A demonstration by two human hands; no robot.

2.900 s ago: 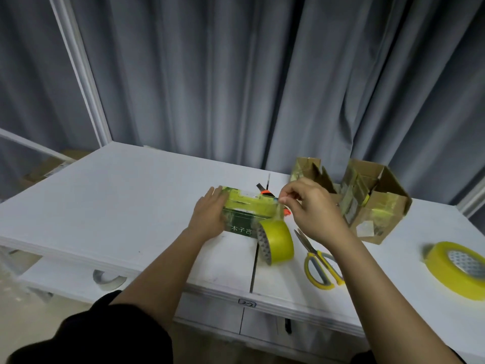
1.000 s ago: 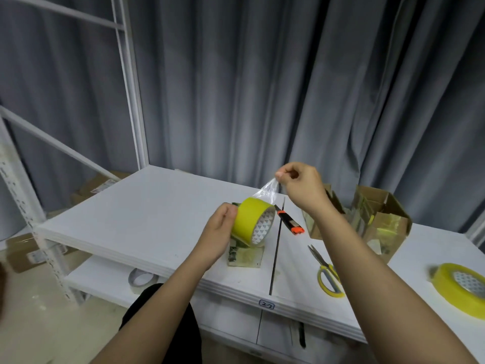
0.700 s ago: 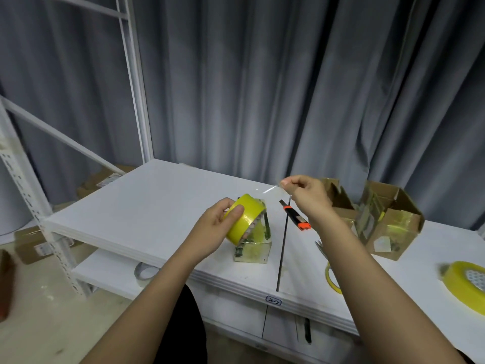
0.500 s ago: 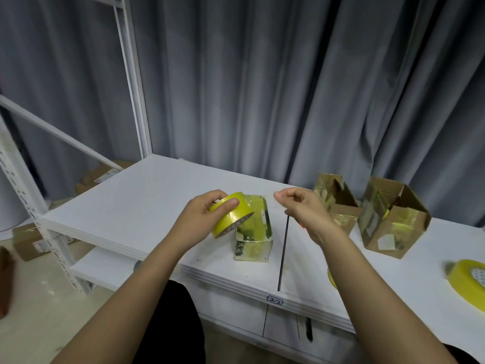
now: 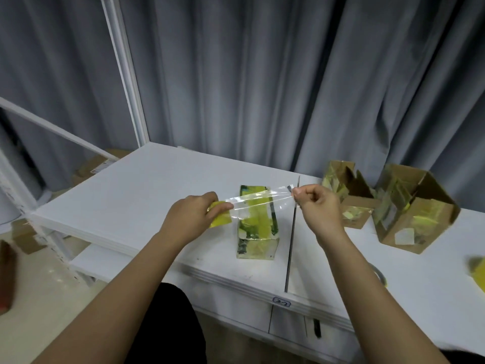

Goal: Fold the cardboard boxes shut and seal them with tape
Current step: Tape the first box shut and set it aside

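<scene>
Left hand (image 5: 191,216) grips roll (image 5: 220,218); right hand (image 5: 319,206) pinches tape (image 5: 258,199) end, strip taut above box (image 5: 256,224) near table (image 5: 147,190) front edge.

The hands have drawn apart: the left hand (image 5: 193,216) has carried the tape roll (image 5: 220,218) toward the surface's left edge, and the right hand (image 5: 316,206) now pinches a much longer clear strip (image 5: 258,200) stretched above the green box (image 5: 257,227).
</scene>
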